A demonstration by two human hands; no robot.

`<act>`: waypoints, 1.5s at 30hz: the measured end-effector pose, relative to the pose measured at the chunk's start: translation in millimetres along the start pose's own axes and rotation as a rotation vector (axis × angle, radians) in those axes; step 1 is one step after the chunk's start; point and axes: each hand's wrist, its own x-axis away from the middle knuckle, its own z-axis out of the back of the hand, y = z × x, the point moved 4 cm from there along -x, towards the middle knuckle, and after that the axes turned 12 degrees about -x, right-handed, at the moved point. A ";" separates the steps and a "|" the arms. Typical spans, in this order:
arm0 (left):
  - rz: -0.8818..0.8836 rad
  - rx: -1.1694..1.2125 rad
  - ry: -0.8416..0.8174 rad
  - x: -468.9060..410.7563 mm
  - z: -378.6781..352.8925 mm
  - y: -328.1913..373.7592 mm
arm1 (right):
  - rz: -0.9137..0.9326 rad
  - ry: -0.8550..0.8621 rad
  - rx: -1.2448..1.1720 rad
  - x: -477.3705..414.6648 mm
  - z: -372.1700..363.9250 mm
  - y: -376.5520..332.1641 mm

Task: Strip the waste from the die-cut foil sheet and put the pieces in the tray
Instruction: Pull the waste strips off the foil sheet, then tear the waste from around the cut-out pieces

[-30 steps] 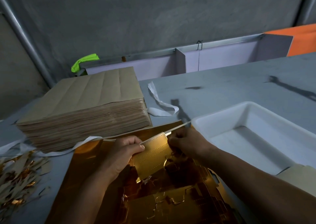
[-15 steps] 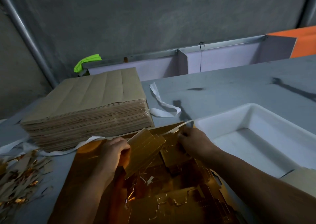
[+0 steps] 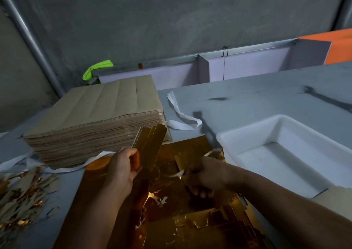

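Observation:
A gold die-cut foil sheet [image 3: 106, 203] lies on the grey table in front of me. My left hand [image 3: 122, 169] grips a gold die-cut piece [image 3: 150, 144], which stands upright and tilted above the sheet. My right hand [image 3: 205, 176] is curled on the sheet just right of it and pinches a thin pale strip of waste [image 3: 176, 174]. The white tray [image 3: 245, 132] sits to the right of my hands, and the part of its inside that shows holds nothing.
A thick stack of brown sheets [image 3: 99, 119] stands at the back left. A heap of scrap strips [image 3: 21, 195] lies at the left edge. White paper bands [image 3: 182, 119] curl behind the foil sheet. A beige card [image 3: 335, 201] overlaps the tray's near corner.
My left hand has lifted the gold piece free of the sheet and turned it upright. My right hand has moved down and back toward me, pulling a thin strip with it.

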 end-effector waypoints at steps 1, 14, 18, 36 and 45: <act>-0.004 -0.004 -0.029 -0.1 -3.7 2.5 | 0.009 -0.064 0.016 1.7 -4.3 -1.4; -0.107 -0.355 -0.317 25.0 -65.5 12.6 | -0.079 -0.421 0.126 17.4 -18.6 -6.9; -0.119 -0.428 -0.339 29.1 -75.4 2.9 | -0.102 -0.449 0.159 18.5 -18.4 -6.8; -0.192 -1.108 -0.462 40.5 -91.2 -17.0 | -0.180 -0.500 0.177 17.2 -21.1 -2.9; -0.360 -1.340 -0.364 42.5 -104.5 -26.2 | -0.173 -0.497 0.183 16.4 -21.0 0.4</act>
